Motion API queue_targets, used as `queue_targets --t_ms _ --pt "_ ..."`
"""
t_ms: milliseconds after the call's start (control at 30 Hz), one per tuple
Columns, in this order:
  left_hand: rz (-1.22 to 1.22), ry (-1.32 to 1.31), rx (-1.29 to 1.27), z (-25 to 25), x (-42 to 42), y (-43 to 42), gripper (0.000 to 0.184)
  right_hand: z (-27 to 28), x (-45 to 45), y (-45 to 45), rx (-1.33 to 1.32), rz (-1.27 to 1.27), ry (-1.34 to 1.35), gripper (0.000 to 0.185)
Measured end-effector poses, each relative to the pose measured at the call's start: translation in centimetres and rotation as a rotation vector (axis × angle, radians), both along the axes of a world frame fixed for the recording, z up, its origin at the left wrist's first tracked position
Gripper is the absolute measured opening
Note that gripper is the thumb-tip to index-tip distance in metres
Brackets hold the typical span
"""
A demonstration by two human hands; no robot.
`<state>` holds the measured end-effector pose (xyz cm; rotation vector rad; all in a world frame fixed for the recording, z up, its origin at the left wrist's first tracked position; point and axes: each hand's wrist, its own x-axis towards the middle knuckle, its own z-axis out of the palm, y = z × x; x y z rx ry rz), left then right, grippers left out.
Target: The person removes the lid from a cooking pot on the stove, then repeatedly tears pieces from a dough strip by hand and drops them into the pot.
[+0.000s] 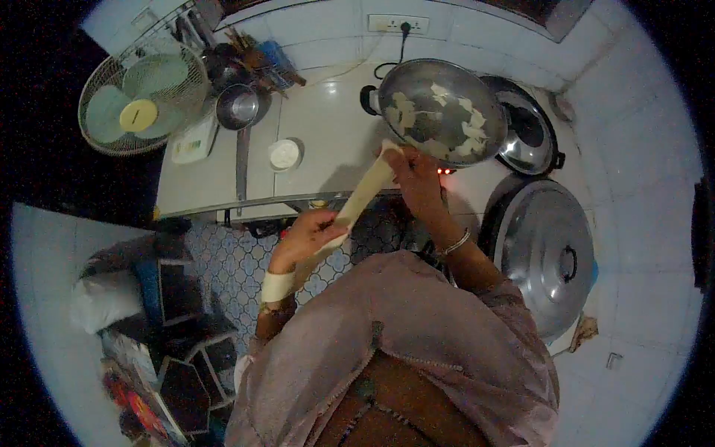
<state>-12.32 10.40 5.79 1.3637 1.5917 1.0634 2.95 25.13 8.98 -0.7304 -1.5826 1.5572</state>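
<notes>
A long, flat, pale strip of dough (363,192) stretches between my hands, and its other end wraps round my left wrist. My left hand (307,237) is closed on the strip over the counter's front edge. Higher up, beside the near rim of the pan, my right hand (417,177) pinches the strip's upper end. The wide, deep metal pan (424,123) has dark side handles. Several torn pale dough pieces (474,130) lie inside it, spread along its sides and bottom. Red lights glow under the pan's near edge.
A lid (530,134) lies right of the pan, and a large lidded pot (547,253) stands nearer me. Left on the counter (316,112) are a small white bowl (284,155), a long-handled ladle (242,145), a kitchen scale (195,141) and a fan (141,97). A cord runs to the wall socket (398,24).
</notes>
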Motion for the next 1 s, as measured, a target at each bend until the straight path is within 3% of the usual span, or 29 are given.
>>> queue_targets --t_ms 33,67,167,300,367,500,600,700,767,867,1000 --pt "-0.039 -0.066 0.053 0.2 0.6 0.4 0.018 0.0 -0.2 -0.7 0.111 0.054 -0.058 0.027" --pt "-0.077 -0.297 -0.054 -0.7 0.4 0.6 0.018 -0.1 -0.5 -1.4 0.222 0.108 -0.113 0.026" --pt "0.028 -0.412 0.066 1.1 1.9 2.1 0.016 -0.8 -1.1 -2.5 0.124 0.251 -0.121 0.025" --pt "0.150 -0.131 -0.030 -0.6 0.9 2.5 0.014 -1.9 -1.2 -2.2 0.281 0.123 -0.216 0.024" --pt "0.089 -0.120 0.014 0.9 1.4 2.4 0.016 -2.3 -1.0 -2.0 0.065 0.125 -0.070 0.025" --pt "0.086 -0.192 0.036 -0.5 1.3 2.6 0.016 -3.1 -1.1 -1.5 0.093 0.235 -0.078 0.026" --pt "0.120 -0.175 0.087 -0.2 1.6 2.6 0.016 -2.1 -0.7 -1.6 -0.110 0.260 -0.142 0.029" --pt "0.113 -0.189 0.026 0.7 1.7 2.7 0.012 -3.6 -0.4 -0.9 -0.305 0.346 -0.056 0.028" --pt "0.169 -0.370 -0.061 0.1 1.3 2.8 0.013 -4.3 -0.5 -0.4 -0.533 0.522 0.168 0.030" --pt "0.173 -0.339 0.054 1.1 1.9 3.2 0.021 -7.9 -0.9 0.1 -0.729 0.534 0.143 0.034" --pt "0.187 -0.166 0.158 -1.2 1.3 3.6 0.030 -5.9 -1.2 -2.1 -0.907 0.504 0.259 0.033"
